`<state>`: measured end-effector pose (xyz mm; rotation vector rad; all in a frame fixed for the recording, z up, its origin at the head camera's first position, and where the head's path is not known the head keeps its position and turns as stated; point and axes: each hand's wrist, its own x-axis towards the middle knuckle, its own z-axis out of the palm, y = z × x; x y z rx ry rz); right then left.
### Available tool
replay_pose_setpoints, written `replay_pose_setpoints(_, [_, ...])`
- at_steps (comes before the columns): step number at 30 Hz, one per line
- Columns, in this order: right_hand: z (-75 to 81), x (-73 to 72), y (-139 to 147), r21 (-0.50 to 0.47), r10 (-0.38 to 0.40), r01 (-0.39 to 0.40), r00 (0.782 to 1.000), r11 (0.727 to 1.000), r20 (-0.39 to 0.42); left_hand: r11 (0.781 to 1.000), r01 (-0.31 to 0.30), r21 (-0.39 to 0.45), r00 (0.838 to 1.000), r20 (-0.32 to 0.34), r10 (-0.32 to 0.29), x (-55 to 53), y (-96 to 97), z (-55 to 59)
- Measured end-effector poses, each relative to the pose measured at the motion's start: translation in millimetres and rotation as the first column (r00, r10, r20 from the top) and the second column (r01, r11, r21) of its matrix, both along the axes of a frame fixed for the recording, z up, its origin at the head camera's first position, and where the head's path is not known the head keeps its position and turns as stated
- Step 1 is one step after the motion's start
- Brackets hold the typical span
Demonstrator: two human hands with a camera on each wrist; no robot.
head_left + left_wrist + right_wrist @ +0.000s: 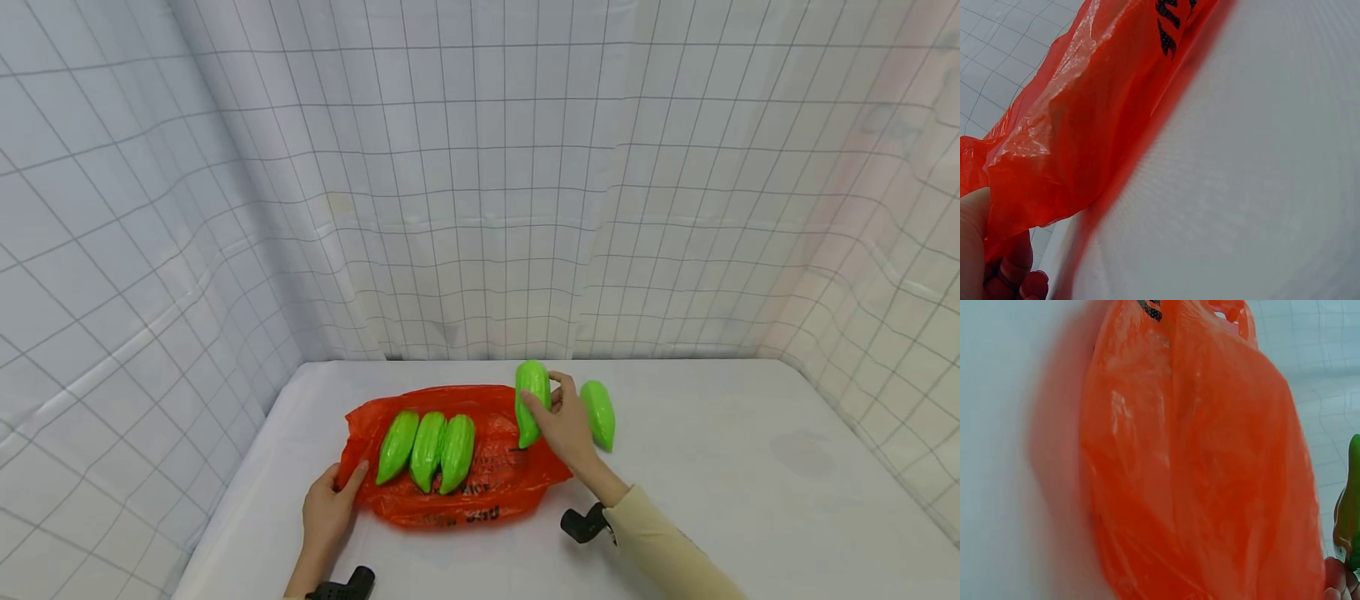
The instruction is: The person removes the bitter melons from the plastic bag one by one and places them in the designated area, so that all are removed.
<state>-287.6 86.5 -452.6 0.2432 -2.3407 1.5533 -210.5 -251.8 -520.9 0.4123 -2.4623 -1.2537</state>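
My right hand [568, 423] holds a glossy green bitter melon [532, 382] between thumb and fingers, over the right part of a red plastic bag [517, 479]. Its pointed end hangs down toward the bag. In the right wrist view the held melon [1349, 506] shows only at the right edge, above a bit of the fingers. My left hand [327, 508] pinches the left edge of the bag; the left wrist view has the red film [1079, 150] between thumb and fingers. Three more bitter melons [428, 450] lie side by side on the bag, pointed ends toward me.
Another green bitter melon [597, 414] lies on the white table [712, 492], just right of my right hand. Grid-patterned white curtains [480, 208] hang behind the table and along both sides. Black devices [583, 525] sit at my wrists. Black print marks the bag.
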Motion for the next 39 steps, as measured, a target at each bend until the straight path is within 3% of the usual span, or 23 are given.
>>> replay_pose_setpoints(14, [0.1, -5.0, 33, 0.023, -0.097, 0.099, 0.993, 0.995, -0.074, 1.000, 0.004, -0.007, 1.000, 0.025, -0.004, 0.3, 0.4, 1.6])
replay_pose_setpoints(21, [-1.7, -13.4, 50, 0.071, -0.143, 0.146, 0.988, 0.987, -0.052, 1.000, 0.001, -0.007, 1.000, 0.013, -0.001, 0.7, 0.2, 1.7])
replay_pose_setpoints(29, [-8.5, -20.7, 69, 0.054, -0.200, 0.204, 0.977, 0.978, -0.072, 1.000, 0.004, -0.004, 1.000, 0.013, -0.004, 0.2, 0.1, 1.1])
replay_pose_setpoints(39, [-13.2, -24.7, 88, 0.059, -0.272, 0.274, 0.962, 0.960, -0.028, 1.000, 0.008, -0.004, 0.999, 0.035, -0.007, -0.3, 0.3, 1.0])
